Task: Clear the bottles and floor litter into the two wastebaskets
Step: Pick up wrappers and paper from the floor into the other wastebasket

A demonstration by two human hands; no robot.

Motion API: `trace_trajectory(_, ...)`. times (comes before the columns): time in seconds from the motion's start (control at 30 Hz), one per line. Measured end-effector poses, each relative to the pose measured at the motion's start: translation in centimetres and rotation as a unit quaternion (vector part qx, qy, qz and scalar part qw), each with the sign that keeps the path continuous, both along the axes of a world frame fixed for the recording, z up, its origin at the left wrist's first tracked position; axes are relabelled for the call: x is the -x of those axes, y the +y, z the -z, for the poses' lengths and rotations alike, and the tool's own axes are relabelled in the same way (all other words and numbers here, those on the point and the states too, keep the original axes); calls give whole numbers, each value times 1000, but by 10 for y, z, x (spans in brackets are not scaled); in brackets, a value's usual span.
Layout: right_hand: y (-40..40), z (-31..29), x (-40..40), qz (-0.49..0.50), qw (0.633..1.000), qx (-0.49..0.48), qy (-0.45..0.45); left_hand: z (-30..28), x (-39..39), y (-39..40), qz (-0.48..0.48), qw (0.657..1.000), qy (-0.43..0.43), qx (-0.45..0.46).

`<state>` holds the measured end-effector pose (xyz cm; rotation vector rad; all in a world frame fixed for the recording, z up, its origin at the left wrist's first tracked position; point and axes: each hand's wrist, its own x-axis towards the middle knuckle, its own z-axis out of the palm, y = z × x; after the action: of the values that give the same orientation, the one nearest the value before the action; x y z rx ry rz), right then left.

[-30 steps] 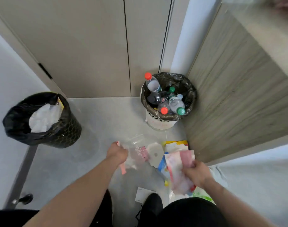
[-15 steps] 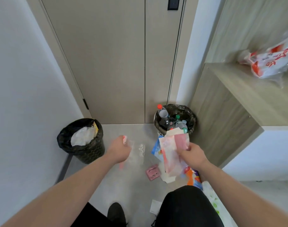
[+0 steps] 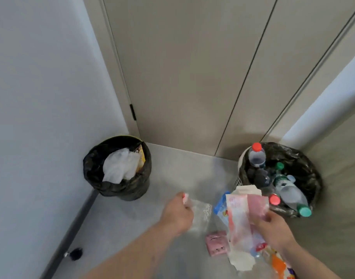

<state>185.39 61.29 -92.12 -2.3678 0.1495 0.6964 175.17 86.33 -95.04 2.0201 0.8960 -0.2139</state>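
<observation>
My left hand (image 3: 177, 213) grips a clear plastic bag (image 3: 200, 214) with a pink edge, held above the floor. My right hand (image 3: 273, 228) holds a bunch of pink and white wrappers (image 3: 243, 216). A black wastebasket (image 3: 120, 190) with white paper and a yellow packet in it stands at the left wall. A white wastebasket with a black liner (image 3: 305, 164) at the right holds several plastic bottles (image 3: 289, 192) with red and green caps. A pink packet (image 3: 216, 242) and an orange wrapper (image 3: 277, 264) lie on the floor below my hands.
A beige door (image 3: 192, 77) closes the far side, with a white wall at the left and a wooden cabinet side (image 3: 344, 188) at the right. A black doorstop (image 3: 75, 253) sits on the floor by the left skirting.
My view has risen and turned left from the litter pile. Both hands have lifted off the floor with their litter and stand between the two wastebaskets.
</observation>
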Motion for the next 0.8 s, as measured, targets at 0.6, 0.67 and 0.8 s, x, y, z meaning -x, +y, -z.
trace_trajectory(0.6, 104, -269, -9, -31, 985, 1, 171, -269, 52, 129, -125, 975, 177, 38)
trace_trajectory(0.67, 124, -282, -16, -30, 986, -5, 166, -284, 43, 152, -136, 976, 166, 37)
trace_trajectory(0.8, 163, -282, -27, -21, 986, 8, 164, -287, 17, 207, -147, 978, 140, 41)
